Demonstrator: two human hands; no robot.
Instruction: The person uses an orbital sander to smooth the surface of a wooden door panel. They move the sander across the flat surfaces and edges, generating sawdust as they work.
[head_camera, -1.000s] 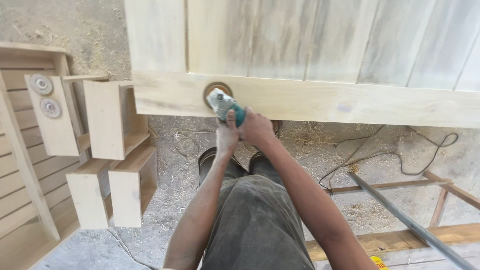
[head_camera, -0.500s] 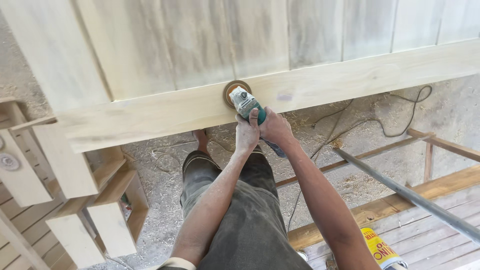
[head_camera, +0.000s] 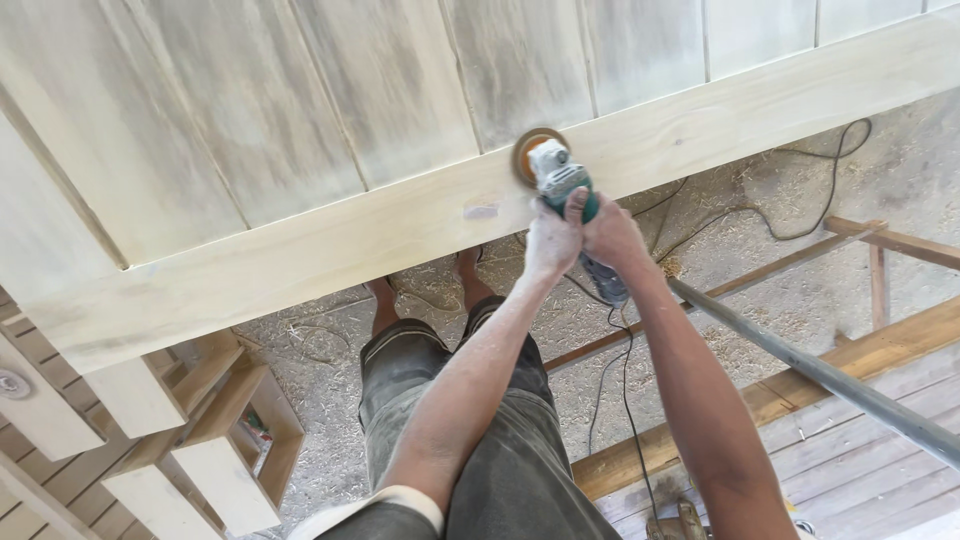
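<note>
A broad pale wooden panel (head_camera: 300, 110) of upright boards fills the far part of the view, edged along its near side by a wide, light-coloured rail (head_camera: 380, 235) that runs at a slant from the near left up to the far right. Below it lies a floor (head_camera: 740, 230) strewn with sawdust and shavings, with a black cable (head_camera: 830, 170) looping across it at the right. At the near right sits a wooden frame of planks (head_camera: 860, 360), and a grey metal pipe (head_camera: 820, 378) crosses over it on a diagonal. At the near left stand pale wooden box shelves (head_camera: 225, 450). The person's dusty dark shorts (head_camera: 500, 440) fill the near middle, with bare feet just under the rail. Both arms reach far and up to a teal-and-grey angle grinder (head_camera: 560, 180), whose round brownish sanding disc (head_camera: 532, 152) lies flat against the rail, a little right of the middle. The left hand (head_camera: 553, 240) is wrapped closed around the grinder's body, thumb up along it; the right hand (head_camera: 612, 235) is closed around the rear handle just beside it, the two hands touching. The grinder's own cord (head_camera: 625, 400) hangs down from the handle between the arms.
</note>
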